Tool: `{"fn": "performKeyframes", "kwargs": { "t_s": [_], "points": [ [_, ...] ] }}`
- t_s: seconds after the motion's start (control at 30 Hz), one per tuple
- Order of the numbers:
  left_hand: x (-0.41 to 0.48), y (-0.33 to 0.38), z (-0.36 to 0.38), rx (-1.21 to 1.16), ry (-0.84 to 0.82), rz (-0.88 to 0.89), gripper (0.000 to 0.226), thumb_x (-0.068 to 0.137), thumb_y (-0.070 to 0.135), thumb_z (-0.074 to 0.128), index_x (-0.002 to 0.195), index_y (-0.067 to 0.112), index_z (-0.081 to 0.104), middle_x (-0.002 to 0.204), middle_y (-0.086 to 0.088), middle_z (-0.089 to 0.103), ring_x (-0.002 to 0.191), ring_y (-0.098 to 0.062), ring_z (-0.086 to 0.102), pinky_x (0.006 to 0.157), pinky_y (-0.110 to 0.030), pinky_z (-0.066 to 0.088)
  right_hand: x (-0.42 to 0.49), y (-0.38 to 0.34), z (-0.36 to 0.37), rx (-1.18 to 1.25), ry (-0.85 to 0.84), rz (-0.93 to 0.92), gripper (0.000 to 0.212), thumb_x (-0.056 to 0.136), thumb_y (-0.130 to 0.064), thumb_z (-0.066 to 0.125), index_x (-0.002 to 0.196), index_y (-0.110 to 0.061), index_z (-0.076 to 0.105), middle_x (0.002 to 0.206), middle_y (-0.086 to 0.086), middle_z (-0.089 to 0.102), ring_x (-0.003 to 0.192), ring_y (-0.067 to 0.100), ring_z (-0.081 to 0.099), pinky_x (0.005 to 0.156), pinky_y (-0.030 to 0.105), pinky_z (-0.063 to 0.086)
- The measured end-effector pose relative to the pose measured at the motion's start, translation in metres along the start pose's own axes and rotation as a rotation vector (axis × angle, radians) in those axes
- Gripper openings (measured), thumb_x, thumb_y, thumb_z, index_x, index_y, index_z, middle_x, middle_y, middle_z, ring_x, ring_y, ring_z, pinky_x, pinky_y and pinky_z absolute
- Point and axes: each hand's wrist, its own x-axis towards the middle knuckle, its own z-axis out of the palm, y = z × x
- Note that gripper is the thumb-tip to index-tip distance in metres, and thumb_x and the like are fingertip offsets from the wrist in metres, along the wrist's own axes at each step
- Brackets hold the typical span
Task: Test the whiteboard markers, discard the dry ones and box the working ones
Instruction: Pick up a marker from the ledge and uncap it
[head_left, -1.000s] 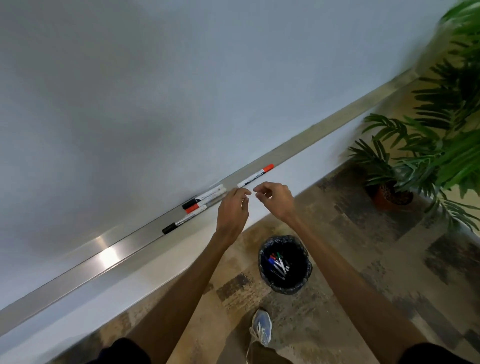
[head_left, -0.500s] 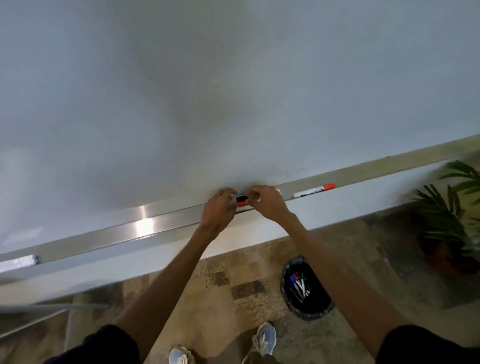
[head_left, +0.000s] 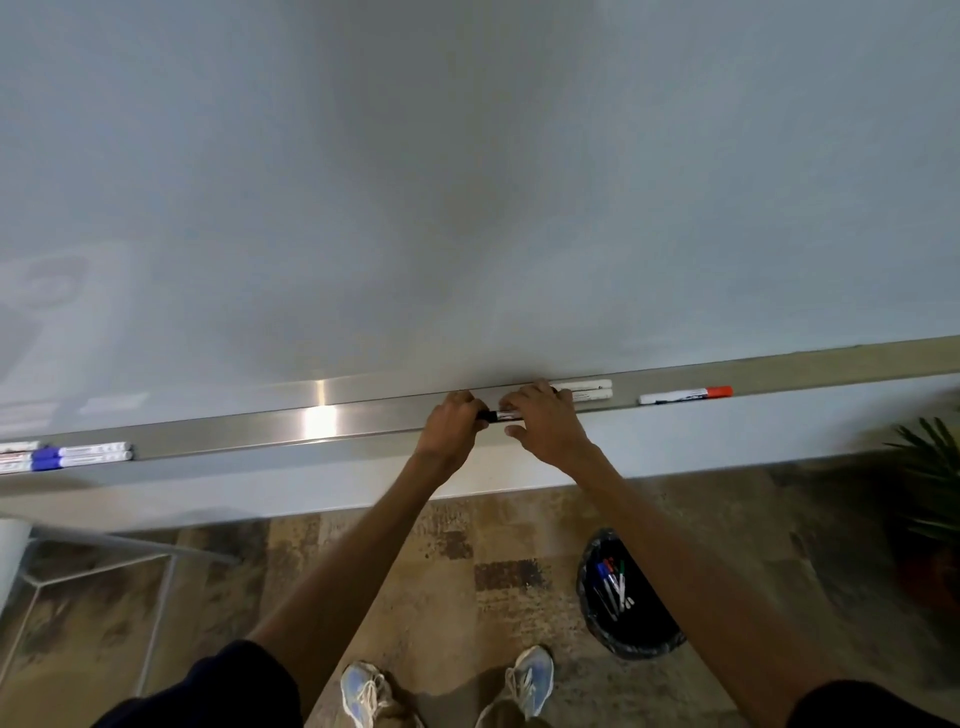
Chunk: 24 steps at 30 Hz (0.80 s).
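L hand & R hand both grip one black-capped marker, held between them just over the tray: L on cap end, R on barrel. Whiteboard above, metal tray along its lower edge. Bin on floor under R arm w/ discarded markers. Two white markers touch R fingertips; red-capped marker further right; blue-capped markers far left.

Left hand: down from mid-air, now gripping black end of marker.
Right hand: down too, fingers curled over marker barrel.
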Motion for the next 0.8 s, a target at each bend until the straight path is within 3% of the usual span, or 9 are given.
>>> {"fn": "performKeyframes", "kwargs": {
  "t_s": [0.13, 0.3, 0.47, 0.63, 0.8],
  "points": [
    [-0.009, -0.005, -0.007, 0.008, 0.079, 0.062, 0.025, 0.099, 0.01, 0.051, 0.117, 0.013, 0.068, 0.109, -0.009, 0.067, 0.102, -0.029, 0.06, 0.083, -0.04, 0.05, -0.001, -0.007, -0.003, -0.042, 0.033, -0.086, 0.035, 0.098, -0.037, 0.055, 0.131, -0.024, 0.057, 0.133, -0.003, 0.059, 0.128, 0.019, 0.043, 0.103, 0.042, 0.022],
    [-0.019, -0.012, -0.029, -0.078, 0.077, 0.086, 0.025, 0.102, 0.014, 0.047, 0.123, 0.011, 0.061, 0.116, -0.01, 0.067, 0.101, -0.028, 0.063, 0.085, -0.041, 0.052, 0.002, -0.032, -0.018, 0.03, 0.076, -0.111, 0.033, 0.102, -0.036, 0.048, 0.129, -0.019, 0.058, 0.128, 0.0, 0.064, 0.118, 0.022, 0.052, 0.095, 0.041, 0.032],
    [-0.027, -0.025, -0.057, -0.111, 0.008, 0.182, 0.023, 0.103, 0.009, 0.042, 0.123, 0.01, 0.053, 0.118, -0.01, 0.058, 0.087, -0.026, 0.061, 0.08, -0.045, 0.053, 0.001, -0.058, -0.035, -0.058, 0.134, -0.155, 0.032, 0.105, -0.031, 0.042, 0.121, -0.011, 0.061, 0.114, 0.006, 0.065, 0.103, 0.026, 0.061, 0.084, 0.04, 0.044],
    [-0.042, -0.044, -0.086, -0.07, 0.039, 0.24, 0.028, 0.102, 0.006, 0.043, 0.128, 0.01, 0.053, 0.125, -0.01, 0.059, 0.098, -0.029, 0.061, 0.085, -0.037, 0.05, 0.001, -0.092, -0.048, -0.135, 0.209, -0.196, 0.033, 0.103, -0.036, 0.043, 0.111, -0.012, 0.063, 0.1, 0.005, 0.072, 0.083, 0.026, 0.067, 0.066, 0.032, 0.044],
    [-0.058, -0.065, -0.115, -0.046, 0.071, 0.321, 0.036, 0.098, 0.0, 0.044, 0.13, 0.01, 0.056, 0.123, -0.012, 0.063, 0.1, -0.03, 0.061, 0.084, -0.035, 0.048, 0.0, -0.121, -0.053, -0.239, 0.194, -0.208, 0.038, 0.105, -0.039, 0.037, 0.115, -0.01, 0.06, 0.085, 0.012, 0.072, 0.074, 0.032, 0.067, 0.063, 0.032, 0.04]
  ]
}}
